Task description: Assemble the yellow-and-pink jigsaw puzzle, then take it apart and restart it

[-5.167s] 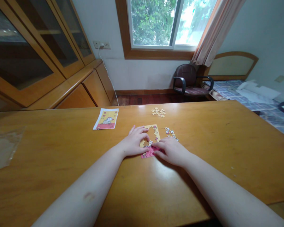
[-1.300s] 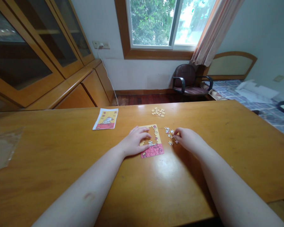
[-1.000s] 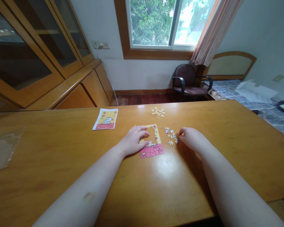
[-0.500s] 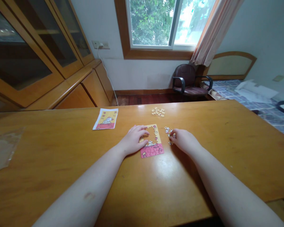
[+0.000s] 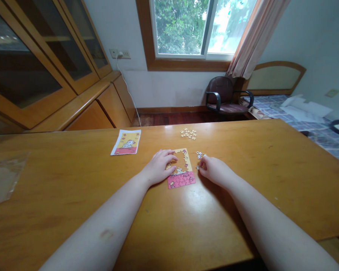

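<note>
A partly assembled jigsaw puzzle lies on the table, its lower part pink and its yellow border framing a gap in the middle. My left hand rests over the puzzle's left side with fingers spread, covering part of that edge. Just right of the puzzle, my right hand pinches a small jigsaw piece between thumb and fingers. Several loose white-patterned pieces lie beyond those fingertips, some partly hidden by the hand.
Farther back is a pile of yellow puzzle pieces. A printed picture card lies to the left on the wooden table. Clear plastic sits at the far left. An armchair stands beyond the table.
My right hand has moved slightly left, toward the puzzle, with a small piece now showing at its fingertips. My left hand and the puzzle stay in place.
</note>
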Demonstrator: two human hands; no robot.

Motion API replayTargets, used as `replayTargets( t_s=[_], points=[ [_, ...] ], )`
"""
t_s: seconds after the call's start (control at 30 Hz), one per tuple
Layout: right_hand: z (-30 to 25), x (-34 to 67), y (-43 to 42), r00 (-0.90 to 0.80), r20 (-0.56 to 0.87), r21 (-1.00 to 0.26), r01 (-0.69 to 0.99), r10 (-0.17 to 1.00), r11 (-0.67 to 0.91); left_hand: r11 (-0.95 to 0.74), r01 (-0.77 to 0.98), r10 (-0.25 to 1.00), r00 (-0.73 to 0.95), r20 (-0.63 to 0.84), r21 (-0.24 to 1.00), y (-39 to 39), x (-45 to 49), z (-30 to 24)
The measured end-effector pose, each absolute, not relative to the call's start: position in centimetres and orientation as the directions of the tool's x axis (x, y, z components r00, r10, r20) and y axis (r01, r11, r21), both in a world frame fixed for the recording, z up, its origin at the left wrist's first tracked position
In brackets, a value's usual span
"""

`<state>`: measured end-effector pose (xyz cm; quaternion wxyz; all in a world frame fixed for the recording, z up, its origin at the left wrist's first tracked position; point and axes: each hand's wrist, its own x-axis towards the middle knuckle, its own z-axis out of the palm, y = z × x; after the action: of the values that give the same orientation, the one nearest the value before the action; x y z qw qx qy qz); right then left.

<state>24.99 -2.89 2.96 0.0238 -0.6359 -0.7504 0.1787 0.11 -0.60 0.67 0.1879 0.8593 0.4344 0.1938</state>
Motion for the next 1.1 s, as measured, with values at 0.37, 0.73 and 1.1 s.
replayTargets(
  t_s=[0.37, 0.73, 1.1],
  points=[
    [3.0, 24.6, -3.4, -0.335, -0.165, -0.341, 0.902, 0.928, 0.265, -0.558, 0.674, 0.816, 0.553, 0.169, 0.484, -0.6, 0.2, 0.7],
    [3.7, 24.6, -3.8, -0.377, -0.139, -0.372, 0.877, 0.916, 0.304, -0.553, 0.671, 0.802, 0.589, 0.098, 0.495, -0.9, 0.2, 0.8],
    [3.6, 25.2, -3.3, -0.315, -0.218, -0.354, 0.907, 0.924, 0.226, -0.587, 0.632, 0.761, 0.645, 0.077, 0.506, -1.0, 0.4, 1.1]
  ],
)
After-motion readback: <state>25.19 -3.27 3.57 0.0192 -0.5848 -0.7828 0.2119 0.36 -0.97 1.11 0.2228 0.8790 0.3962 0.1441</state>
